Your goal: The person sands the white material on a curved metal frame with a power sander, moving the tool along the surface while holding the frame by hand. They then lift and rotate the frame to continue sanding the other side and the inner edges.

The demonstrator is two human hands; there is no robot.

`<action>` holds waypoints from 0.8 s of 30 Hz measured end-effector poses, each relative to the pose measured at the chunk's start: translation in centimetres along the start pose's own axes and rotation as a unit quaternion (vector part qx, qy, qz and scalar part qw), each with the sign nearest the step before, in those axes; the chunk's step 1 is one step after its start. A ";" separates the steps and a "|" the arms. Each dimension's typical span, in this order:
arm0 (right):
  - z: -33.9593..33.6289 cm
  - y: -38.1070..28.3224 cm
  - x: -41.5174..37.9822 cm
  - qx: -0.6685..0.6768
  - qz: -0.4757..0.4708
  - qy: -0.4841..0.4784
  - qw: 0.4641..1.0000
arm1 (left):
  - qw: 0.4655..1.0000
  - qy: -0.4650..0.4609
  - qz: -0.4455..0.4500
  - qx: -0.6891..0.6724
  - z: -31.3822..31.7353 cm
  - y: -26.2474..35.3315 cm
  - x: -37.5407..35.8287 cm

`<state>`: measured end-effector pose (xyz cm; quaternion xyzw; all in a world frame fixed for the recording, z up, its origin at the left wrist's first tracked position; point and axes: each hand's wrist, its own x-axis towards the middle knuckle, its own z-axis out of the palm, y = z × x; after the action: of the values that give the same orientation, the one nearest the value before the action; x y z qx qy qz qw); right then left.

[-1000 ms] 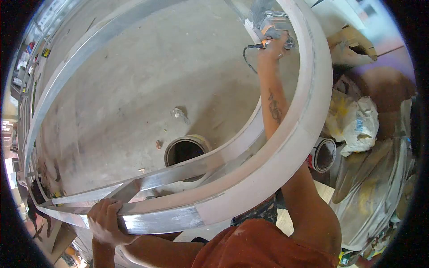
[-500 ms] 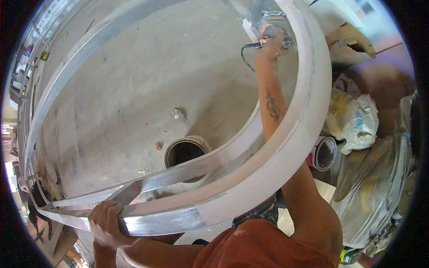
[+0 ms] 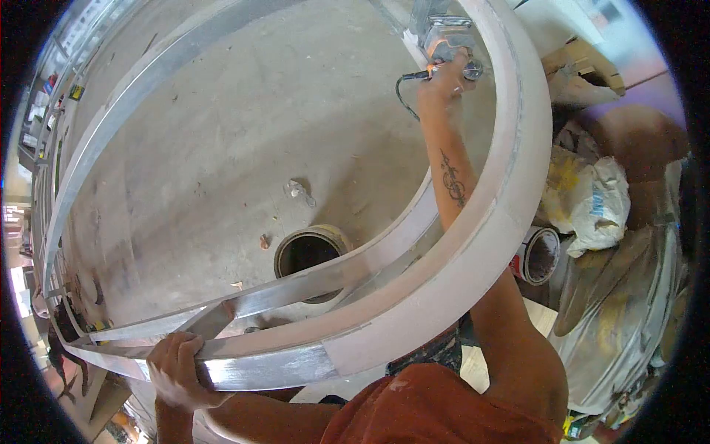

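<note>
A large curved metal frame (image 3: pixel 266 368) loops across the view, with a dull whitish coating along its right-hand part. My left hand (image 3: pixel 177 370) wraps its fingers over the frame's near rail, beside a short crosspiece (image 3: pixel 211 317). At the far upper right, inside the curve, my right hand (image 3: pixel 450 78) grips a grey and orange electric sander (image 3: pixel 450 43). The sander sits close to the frame's inner side, and its working face is hidden. From its rear a dark cord (image 3: pixel 401 96) hangs down. My right forearm passes beneath the coated rail.
An open round bucket (image 3: pixel 314 251) stands on the concrete floor (image 3: pixel 222 148) inside the loop, near small scraps. To the right are a paint can (image 3: pixel 540 255), a white plastic bag (image 3: pixel 592 203), a torn cardboard box (image 3: pixel 584 70) and crumpled clear sheeting (image 3: pixel 621 318).
My right hand and the sander have shifted slightly left. My left hand keeps its hold on the rail.
</note>
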<state>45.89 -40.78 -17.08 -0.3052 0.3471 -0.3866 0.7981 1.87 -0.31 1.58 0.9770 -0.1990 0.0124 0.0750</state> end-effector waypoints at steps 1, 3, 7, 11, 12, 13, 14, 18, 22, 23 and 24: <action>-0.3 -0.2 -0.2 -0.010 0.005 -0.009 1.000 | 1.000 0.003 0.009 -0.006 0.0 0.0 0.2; -0.5 0.0 -0.1 -0.020 0.012 -0.017 1.000 | 1.000 0.004 0.019 -0.010 0.0 0.0 0.3; -0.2 -0.2 -0.1 -0.042 -0.028 -0.004 0.999 | 1.000 -0.001 0.011 -0.017 0.0 -0.2 -0.1; 0.1 -0.5 -1.3 -0.072 -0.024 0.006 0.997 | 1.000 -0.009 0.004 0.007 -0.3 0.1 0.2; -0.3 0.2 -0.5 -0.072 -0.023 0.006 0.997 | 1.000 -0.009 0.004 0.007 -0.3 0.1 0.1; -1.0 1.0 0.5 -0.096 -0.028 -0.038 0.994 | 1.000 -0.013 -0.002 0.003 -0.3 0.0 0.1; -1.1 0.8 0.4 -0.119 -0.032 -0.083 0.989 | 1.000 -0.017 -0.008 0.000 -0.3 0.1 0.0; -0.5 0.9 -0.6 -0.067 -0.042 -0.096 0.992 | 1.000 -0.002 -0.008 -0.002 -0.5 0.5 0.5; 0.7 -0.1 2.3 -0.025 0.034 -0.013 0.999 | 0.999 -0.028 -0.012 -0.011 -0.5 0.3 0.5; 0.6 -0.5 3.1 -0.012 0.049 -0.033 0.998 | 1.000 -0.016 -0.003 -0.005 -0.6 0.4 0.6; 0.3 -1.0 4.0 0.002 0.063 -0.047 0.997 | 0.998 -0.050 -0.023 -0.016 -1.1 0.7 0.8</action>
<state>47.56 -44.56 -17.49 -0.2992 0.3270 -0.3209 0.8370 2.37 -1.08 2.84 0.9794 -0.1803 -0.0413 0.0809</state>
